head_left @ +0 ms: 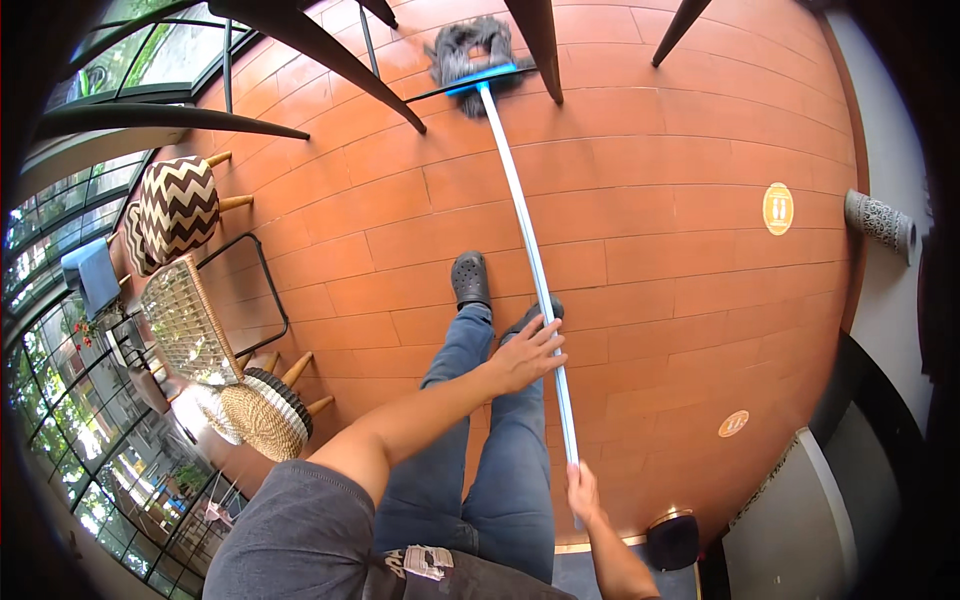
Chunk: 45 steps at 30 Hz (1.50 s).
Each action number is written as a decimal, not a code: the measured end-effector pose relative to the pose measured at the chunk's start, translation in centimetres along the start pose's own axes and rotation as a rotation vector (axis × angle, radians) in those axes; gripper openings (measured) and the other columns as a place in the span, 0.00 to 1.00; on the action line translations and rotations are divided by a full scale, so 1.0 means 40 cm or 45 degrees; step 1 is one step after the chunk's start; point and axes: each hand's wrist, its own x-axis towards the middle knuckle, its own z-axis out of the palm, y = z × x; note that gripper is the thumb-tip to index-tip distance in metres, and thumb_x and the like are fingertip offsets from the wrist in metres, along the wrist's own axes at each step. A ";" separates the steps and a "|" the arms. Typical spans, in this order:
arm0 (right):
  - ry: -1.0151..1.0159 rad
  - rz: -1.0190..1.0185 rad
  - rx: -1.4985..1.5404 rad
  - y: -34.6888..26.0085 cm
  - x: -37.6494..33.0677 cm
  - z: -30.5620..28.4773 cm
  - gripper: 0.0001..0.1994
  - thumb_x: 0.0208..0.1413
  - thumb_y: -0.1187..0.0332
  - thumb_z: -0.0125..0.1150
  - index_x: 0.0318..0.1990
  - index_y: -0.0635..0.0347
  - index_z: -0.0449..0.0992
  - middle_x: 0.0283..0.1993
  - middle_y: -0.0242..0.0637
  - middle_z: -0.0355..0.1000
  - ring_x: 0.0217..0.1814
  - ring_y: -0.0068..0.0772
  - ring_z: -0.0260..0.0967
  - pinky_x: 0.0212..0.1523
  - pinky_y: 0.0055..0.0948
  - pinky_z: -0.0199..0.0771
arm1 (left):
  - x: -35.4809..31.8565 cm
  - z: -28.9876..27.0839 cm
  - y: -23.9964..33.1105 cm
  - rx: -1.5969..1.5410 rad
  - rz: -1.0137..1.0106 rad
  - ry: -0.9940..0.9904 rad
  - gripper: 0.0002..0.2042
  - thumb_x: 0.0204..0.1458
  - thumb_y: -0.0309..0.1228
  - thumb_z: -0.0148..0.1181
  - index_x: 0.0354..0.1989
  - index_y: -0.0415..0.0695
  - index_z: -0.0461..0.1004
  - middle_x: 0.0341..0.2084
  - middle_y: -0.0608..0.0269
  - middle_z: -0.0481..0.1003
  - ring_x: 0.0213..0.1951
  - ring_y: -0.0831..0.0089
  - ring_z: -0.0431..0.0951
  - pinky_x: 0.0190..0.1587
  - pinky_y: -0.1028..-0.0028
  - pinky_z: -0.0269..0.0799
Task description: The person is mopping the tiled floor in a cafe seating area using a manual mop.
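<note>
The right hand [582,490] is closed around the near end of a long-handled mop [528,235] with shaggy grey strands, which stretches away ahead of it; if that grip slackened, the end could swing aside, perhaps toward the dark, rounded seat-like object [672,540] to its right. Further up, the left hand [528,355] curls its fingers over the mop in what looks like a lighter hold, so a sudden snag could twist the shaft under them. Just beyond this hand, the shaft crosses above one of two dark grey clogs [471,278]; drawing it back low could catch that foot, and the smooth terracotta-coloured tile floor [660,270] could be slippery if damp, though wetness cannot be told. Well ahead of both hands, the mop's far end lies among dark, tapered furniture legs [537,50], with a thin black rod [425,97] crossing near it; pulling back or sweeping sideways could hook the rod or knock a leg. The shaft looks slim, straight and pale blue-white; beyond it sit a narrow, bright blue clamp [482,80] and the strands, splayed raggedly around a patch of bare floor.
</note>
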 end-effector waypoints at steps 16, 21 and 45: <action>-0.034 -0.164 0.186 -0.469 0.353 0.126 0.21 0.66 0.52 0.40 0.39 0.64 0.68 0.29 0.60 0.70 0.35 0.65 0.70 0.35 0.49 0.67 | 0.161 -0.125 -0.522 0.971 -0.534 0.055 0.11 0.52 0.33 0.52 0.41 0.47 0.77 0.48 0.55 0.72 0.64 0.55 0.60 0.64 0.55 0.52; -0.108 -0.073 0.097 -0.403 0.152 0.031 0.19 0.66 0.53 0.42 0.40 0.63 0.68 0.34 0.62 0.71 0.42 0.68 0.68 0.38 0.53 0.66 | 0.094 -0.074 -0.364 0.599 -0.490 -0.084 0.10 0.51 0.33 0.51 0.36 0.45 0.77 0.48 0.51 0.72 0.66 0.51 0.56 0.66 0.51 0.48; -0.101 -0.128 0.042 -0.520 0.168 -0.061 0.22 0.66 0.51 0.41 0.36 0.65 0.69 0.30 0.55 0.71 0.36 0.56 0.72 0.36 0.45 0.69 | 0.162 -0.179 -0.420 0.516 -0.689 -0.150 0.07 0.47 0.31 0.57 0.33 0.46 0.80 0.52 0.48 0.70 0.67 0.45 0.53 0.66 0.49 0.49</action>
